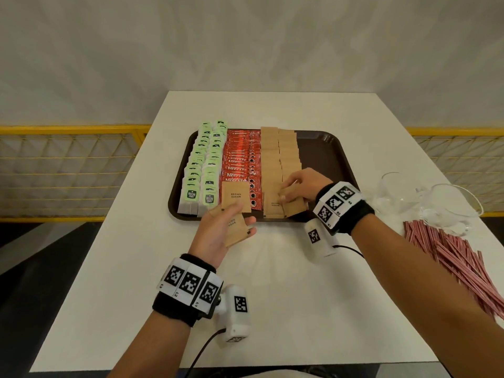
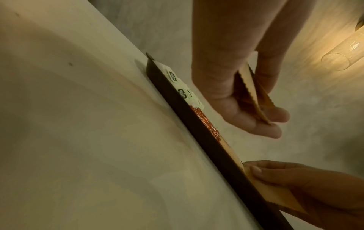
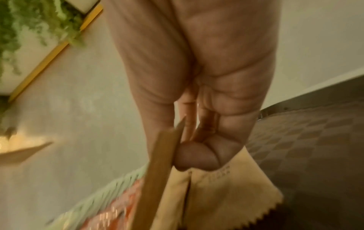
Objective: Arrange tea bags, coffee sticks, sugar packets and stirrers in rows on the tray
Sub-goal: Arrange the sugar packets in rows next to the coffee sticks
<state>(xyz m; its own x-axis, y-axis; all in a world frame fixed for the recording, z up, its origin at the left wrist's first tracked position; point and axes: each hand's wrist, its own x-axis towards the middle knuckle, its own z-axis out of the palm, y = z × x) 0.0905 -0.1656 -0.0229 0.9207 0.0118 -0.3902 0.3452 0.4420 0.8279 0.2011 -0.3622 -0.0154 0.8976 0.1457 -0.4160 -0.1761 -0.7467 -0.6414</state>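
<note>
At the tray's [image 1: 321,148] near edge, the right hand [image 1: 302,184] pinches one sugar packet [image 1: 293,199] onto its row while the left hand [image 1: 218,230] holds spares [image 1: 236,199]: light, limp paper, best gripped by the edges.

We see bare forearms, each with a black wristband [image 1: 174,306] carrying white square-code tags — and a white camera unit [image 1: 236,313] with black cable.

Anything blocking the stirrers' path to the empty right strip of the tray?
Partly. The stirrers lie right of the tray; empty glasses sit between them. The right hand, holding a sugar packet, and its forearm cross the near edge.
</note>
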